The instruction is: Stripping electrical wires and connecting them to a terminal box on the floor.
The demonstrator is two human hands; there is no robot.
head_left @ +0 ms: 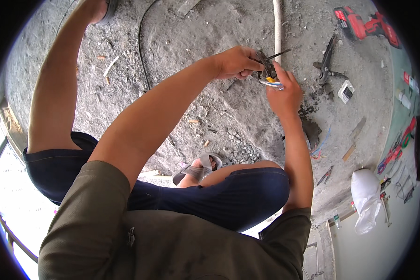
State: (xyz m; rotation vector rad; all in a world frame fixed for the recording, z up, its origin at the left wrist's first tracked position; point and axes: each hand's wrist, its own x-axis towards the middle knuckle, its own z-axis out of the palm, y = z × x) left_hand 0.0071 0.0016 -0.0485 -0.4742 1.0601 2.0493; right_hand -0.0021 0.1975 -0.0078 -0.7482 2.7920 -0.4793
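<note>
My left hand (238,63) is closed on a small dark metal tool (266,63), perhaps pliers, near the upper middle. A thin dark strip (282,52) sticks out from it to the upper right. My right hand (284,93) grips white and blue wires (270,84) just below the tool, with a small yellow piece (270,79) among them. A white conduit (277,23) runs from the top edge down to behind my hands.
Right of my hands lie a red-black cordless drill (364,25), black pliers (326,65) and a white switch box (345,92). More tools (396,149) and a white bag (364,196) are farther right. A black cable (144,74) crosses the dusty concrete (196,28). My bent legs surround the work.
</note>
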